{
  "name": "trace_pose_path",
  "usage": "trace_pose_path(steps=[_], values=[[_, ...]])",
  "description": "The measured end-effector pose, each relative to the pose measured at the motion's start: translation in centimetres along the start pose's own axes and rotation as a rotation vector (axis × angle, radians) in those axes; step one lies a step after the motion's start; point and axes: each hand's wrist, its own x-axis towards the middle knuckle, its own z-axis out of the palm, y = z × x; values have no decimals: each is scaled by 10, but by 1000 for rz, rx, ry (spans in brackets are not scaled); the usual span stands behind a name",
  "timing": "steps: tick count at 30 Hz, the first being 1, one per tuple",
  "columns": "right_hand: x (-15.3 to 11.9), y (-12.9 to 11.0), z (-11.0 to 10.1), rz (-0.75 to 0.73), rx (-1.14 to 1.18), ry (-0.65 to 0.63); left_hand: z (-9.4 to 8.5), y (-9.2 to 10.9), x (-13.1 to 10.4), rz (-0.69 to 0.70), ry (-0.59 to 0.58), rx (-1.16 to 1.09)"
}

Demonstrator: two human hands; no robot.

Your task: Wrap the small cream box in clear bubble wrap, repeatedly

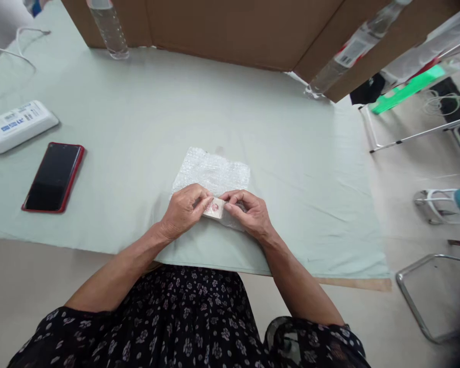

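Observation:
A small white box (215, 208) with a red print on it is held between my two hands, over a sheet of bubble wrap (214, 171) near the table's front edge. My left hand (187, 209) pinches the box's left end between thumb and fingers. At the right end, my right hand (248, 210) grips it the same way, fingers bent. The lower part of the bubble wrap lies beneath the box and hands and is partly hidden.
On the left lie a phone (54, 177) with a red case and a white device (21, 125). A cardboard box (222, 30) stands at the back, with plastic bottles (109, 30) beside it. Metal-framed stools are at the right beyond the table (329, 204).

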Motion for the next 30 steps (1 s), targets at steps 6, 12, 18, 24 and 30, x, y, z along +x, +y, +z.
trace_pose_path(steps=[6,12,18,24,30], values=[[1,4,-7,-13,-108,-5,-1,-1,1,-26,-10,-4],[-7,-13,-3,-400,-560,260,-2,1,4,-92,-58,-8],[-13,-24,22,-640,-906,2,-19,3,6,-213,-97,18],[-12,-23,25,-636,-1056,-49,-59,0,-3,-464,-155,150],[-3,-23,29,-670,-1179,-64,-64,7,-10,-621,-183,336]])
